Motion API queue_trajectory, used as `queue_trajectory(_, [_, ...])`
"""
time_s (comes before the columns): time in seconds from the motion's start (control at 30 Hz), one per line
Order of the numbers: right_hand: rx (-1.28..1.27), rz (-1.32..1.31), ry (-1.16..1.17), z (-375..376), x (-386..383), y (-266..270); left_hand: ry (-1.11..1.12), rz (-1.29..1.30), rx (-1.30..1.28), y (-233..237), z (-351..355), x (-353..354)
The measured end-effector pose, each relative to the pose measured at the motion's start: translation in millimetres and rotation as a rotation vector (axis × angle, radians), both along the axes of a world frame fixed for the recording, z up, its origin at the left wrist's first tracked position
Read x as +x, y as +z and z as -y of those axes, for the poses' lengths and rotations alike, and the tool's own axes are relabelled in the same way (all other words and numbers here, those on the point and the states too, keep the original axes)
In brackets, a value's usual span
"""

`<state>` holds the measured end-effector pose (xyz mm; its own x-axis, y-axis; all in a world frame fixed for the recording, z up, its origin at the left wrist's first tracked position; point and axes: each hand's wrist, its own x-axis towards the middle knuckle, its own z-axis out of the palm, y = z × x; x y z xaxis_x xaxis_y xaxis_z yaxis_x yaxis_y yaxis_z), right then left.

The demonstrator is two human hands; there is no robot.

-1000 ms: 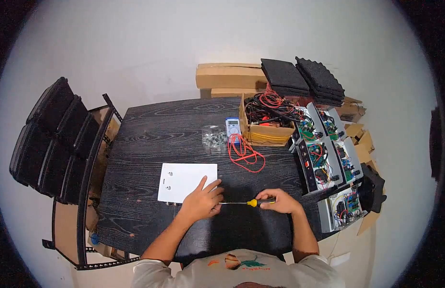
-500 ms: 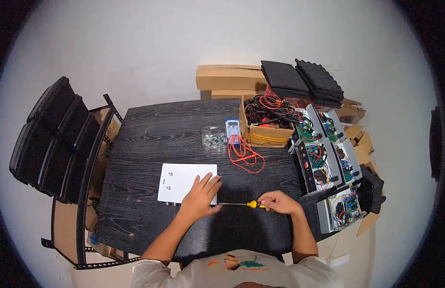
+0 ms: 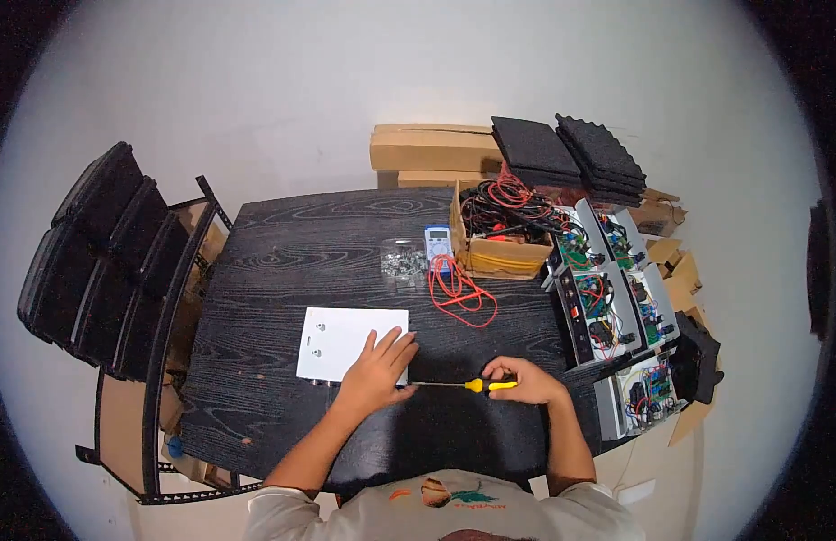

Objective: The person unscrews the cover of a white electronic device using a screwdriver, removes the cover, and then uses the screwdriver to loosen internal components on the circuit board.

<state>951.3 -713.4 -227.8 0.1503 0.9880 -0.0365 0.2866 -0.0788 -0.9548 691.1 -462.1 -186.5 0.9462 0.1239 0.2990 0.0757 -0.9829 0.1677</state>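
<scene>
Probably stiff, the white box (image 3: 344, 341) lies partly under the spread left hand (image 3: 378, 368); right of it, the right hand (image 3: 524, 380) pinches the screwdriver (image 3: 474, 385) by its handle, likely the surest hold.

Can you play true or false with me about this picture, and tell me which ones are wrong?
1. The left hand rests on the white box. True.
2. The right hand holds a screwdriver. True.
3. The screwdriver stands straight up. False: it runs sideways, toward the left hand.
4. The meter lies on the table. True.
5. The cables lie on the white box. False: the cables are in a carton.
</scene>
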Motion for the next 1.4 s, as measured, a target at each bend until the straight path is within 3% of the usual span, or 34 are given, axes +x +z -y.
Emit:
queue_trajectory(0.07, [-0.441, -0.346, -0.068, 1.5, -6.1, 31.7, 0.004, -0.001, -0.01, 0.3, 0.2, 0.2])
queue_trajectory(0.17, [-0.483, -0.346, 0.019, 3.4, 3.5, 20.1, 0.003, -0.017, 0.004, -0.7, 0.3, -0.3])
queue_trajectory(0.27, [0.041, -0.023, 0.029, 3.3, 4.3, -11.8, 0.011, -0.016, 0.009, -0.8, 1.6, -0.5])
queue_trajectory(0.43, [-0.411, -0.297, -0.025, 0.3, 1.1, 28.1, 0.011, -0.011, 0.014, -1.1, 1.0, -0.5])
queue_trajectory(0.5, [-0.371, -0.257, -0.001, 1.5, 2.5, 23.4, 0.006, -0.009, 0.021, -0.6, 1.3, -1.2])
queue_trajectory(0.57, [-0.07, -0.086, 0.025, 3.9, 1.4, 4.0, 0.009, -0.006, 0.028, -2.0, 1.3, -1.0])
queue_trajectory(0.67, [0.059, -0.02, -0.04, -2.3, -7.6, 8.4, 0.008, 0.009, 0.031, -4.3, 1.3, -0.2])
queue_trajectory(0.77, [-0.438, -0.389, -0.122, -1.2, -3.2, 34.1, 0.006, 0.02, 0.018, -4.2, 1.3, -0.6])
queue_trajectory(0.87, [-0.323, -0.249, -0.071, 0.3, -0.3, 6.8, 0.007, 0.011, 0.015, -3.1, 1.8, -0.3])
queue_trajectory(0.97, [0.189, 0.042, -0.063, -2.2, 0.4, -5.7, 0.003, 0.016, 0.019, -3.5, 1.3, -0.6])
queue_trajectory(1.13, [-0.359, -0.284, -0.07, 1.2, 5.2, 14.3, 0.007, 0.002, 0.017, -2.2, 1.4, -0.1])
queue_trajectory(1.2, [-0.378, -0.292, -0.046, 2.2, 8.3, 8.7, 0.003, -0.004, 0.037, -2.3, 1.6, -0.4])
queue_trajectory(1.37, [0.084, 0.024, -0.078, 1.6, -0.8, 1.5, 0.004, -0.005, 0.059, -7.2, 0.5, 0.0])
queue_trajectory(1.4, [-0.056, -0.067, -0.086, 1.5, -1.7, 5.5, 0.005, -0.007, 0.066, -7.4, 0.4, 0.0])
